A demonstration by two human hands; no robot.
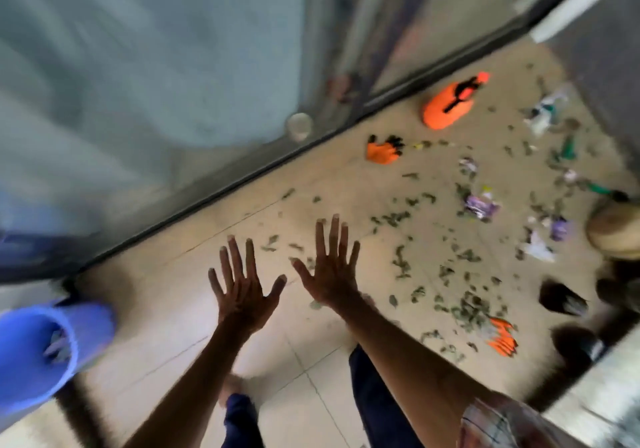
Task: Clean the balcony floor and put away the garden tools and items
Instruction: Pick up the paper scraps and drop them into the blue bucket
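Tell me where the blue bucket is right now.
The blue bucket sits at the lower left edge of the head view, just below the glass door and left of the left hand.

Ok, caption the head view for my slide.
Left hand and right hand spread open above a balcony floor strewn with leaves, wrappers and an orange glove.

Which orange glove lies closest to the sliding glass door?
The far glove, beside the door track; the other glove lies among leaves at the right.
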